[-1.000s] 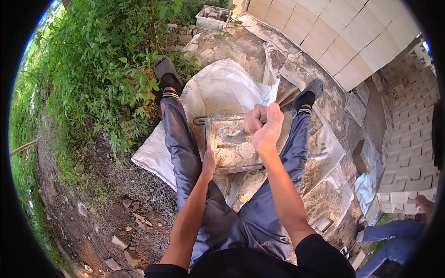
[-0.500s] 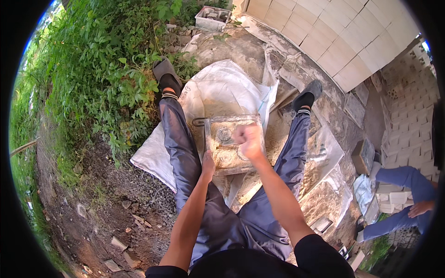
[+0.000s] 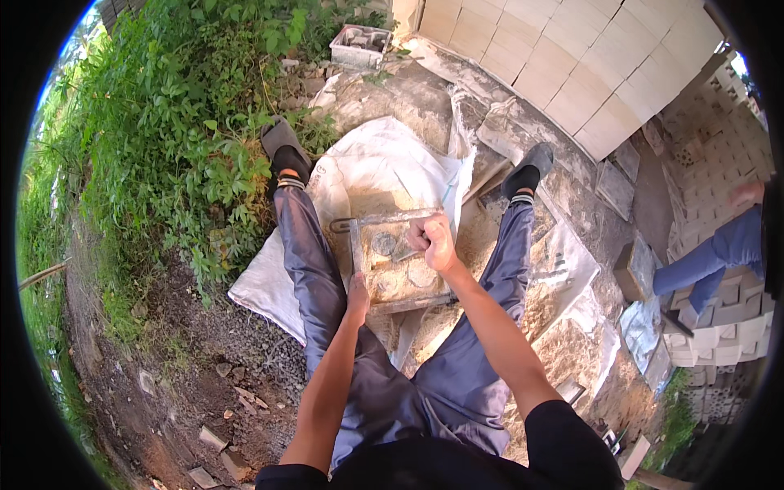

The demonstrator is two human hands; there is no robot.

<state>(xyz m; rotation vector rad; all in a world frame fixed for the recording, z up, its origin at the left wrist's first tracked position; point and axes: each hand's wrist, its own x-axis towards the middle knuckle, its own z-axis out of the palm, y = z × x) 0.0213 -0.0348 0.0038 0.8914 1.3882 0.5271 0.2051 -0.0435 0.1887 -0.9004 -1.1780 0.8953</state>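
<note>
- Rectangular, grey-rimmed shallow frame (image 3: 398,216): lies between the legs (image 3: 306,249), over a white woven sack (image 3: 384,151).
- Tan, sand-like fill (image 3: 382,283): apparently in place; surface work appears under way; the remainder cannot be told.
- Left hand (image 3: 357,298): touches the frame's lower-left edge; finger closure cannot be told.
- Right hand (image 3: 434,243): fisted above the frame's right side, apparently gripping a mostly hidden, flat grey tool (image 3: 403,255).

An outdoor work yard; green plants (image 3: 180,163), bare ground (image 3: 114,376) and stacked pale blocks (image 3: 563,69) show it.
</note>
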